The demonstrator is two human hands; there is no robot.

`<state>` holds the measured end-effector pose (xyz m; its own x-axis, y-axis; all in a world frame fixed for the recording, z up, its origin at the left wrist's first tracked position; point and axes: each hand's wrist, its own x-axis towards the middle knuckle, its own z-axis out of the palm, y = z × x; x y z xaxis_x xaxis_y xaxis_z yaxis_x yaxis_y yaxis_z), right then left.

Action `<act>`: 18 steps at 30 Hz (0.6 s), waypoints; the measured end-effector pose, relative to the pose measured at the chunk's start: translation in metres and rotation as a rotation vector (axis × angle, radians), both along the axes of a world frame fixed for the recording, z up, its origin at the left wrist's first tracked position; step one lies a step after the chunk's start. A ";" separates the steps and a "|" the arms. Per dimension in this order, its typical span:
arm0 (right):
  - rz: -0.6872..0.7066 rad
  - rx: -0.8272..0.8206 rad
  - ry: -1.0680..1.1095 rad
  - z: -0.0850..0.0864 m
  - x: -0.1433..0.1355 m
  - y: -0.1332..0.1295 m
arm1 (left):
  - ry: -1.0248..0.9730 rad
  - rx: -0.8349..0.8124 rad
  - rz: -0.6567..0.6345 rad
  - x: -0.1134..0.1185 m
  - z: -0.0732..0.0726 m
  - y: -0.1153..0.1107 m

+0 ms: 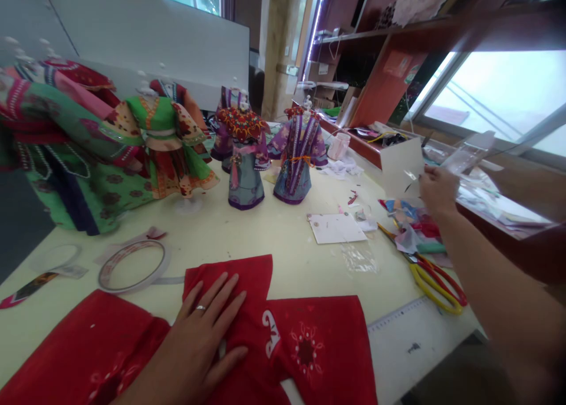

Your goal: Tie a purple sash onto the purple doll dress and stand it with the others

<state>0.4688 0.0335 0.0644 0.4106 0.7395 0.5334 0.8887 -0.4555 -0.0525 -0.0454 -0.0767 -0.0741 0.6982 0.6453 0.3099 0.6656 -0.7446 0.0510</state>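
Note:
Red cloth [327, 334] with white and embroidered patterns lies across the front of the table. My left hand [207, 334], a ring on one finger, rests flat on it with the fingers spread. Out to the right, my right hand [437, 187] is raised with its fingers closed on a white card [401, 166], which it holds upright above the table's right side. Below that hand lie colourful fabric scraps [413, 219].
Small dressed figures [163, 140] stand along the back. A tape roll [132, 266] lies at left. Scissors [435, 281], a ruler [398, 313], a plastic bag [360, 257] and a flat white card with small studs [336, 228] lie at right.

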 end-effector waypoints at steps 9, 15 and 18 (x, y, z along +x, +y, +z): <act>0.327 0.144 -0.052 -0.056 -0.083 -0.050 | -0.559 -0.450 0.228 0.018 0.061 0.004; 0.831 0.258 -0.157 -0.084 -0.103 -0.065 | -1.101 -1.566 0.261 0.110 0.099 0.031; 0.986 0.261 -0.193 -0.088 -0.107 -0.072 | -1.270 -1.770 0.240 0.157 0.088 0.043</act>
